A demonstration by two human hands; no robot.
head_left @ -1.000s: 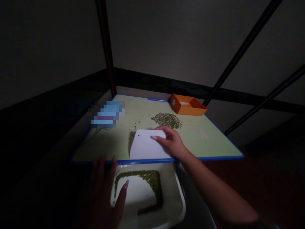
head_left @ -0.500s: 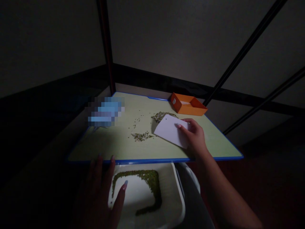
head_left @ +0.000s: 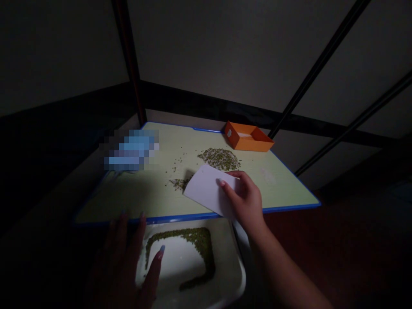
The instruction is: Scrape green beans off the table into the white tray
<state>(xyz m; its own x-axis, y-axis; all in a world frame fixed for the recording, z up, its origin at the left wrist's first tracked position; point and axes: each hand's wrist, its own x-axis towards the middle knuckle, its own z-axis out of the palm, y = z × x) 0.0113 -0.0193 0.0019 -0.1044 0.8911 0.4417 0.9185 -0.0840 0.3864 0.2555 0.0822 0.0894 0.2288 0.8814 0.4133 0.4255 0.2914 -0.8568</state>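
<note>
Right hand (head_left: 246, 201) pinched white scraper (head_left: 206, 189) over counter (head_left: 286, 189), beside small grain pile (head_left: 176, 184) | left hand (head_left: 128, 253) spread at basin (head_left: 240, 279), hold unclear | step seemed grain-scraping | next move seemingly called for low scraper edge behind the pile

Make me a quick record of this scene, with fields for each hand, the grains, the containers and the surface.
Right hand: grips a flat white scraper
Left hand: at the white basin's left side, thumb over it; grip unclear
Grains: larger pile, smaller pile by the scraper, more inside the basin
Orange box: far right of surface
Surface: pale green tabletop, blue edge
</note>
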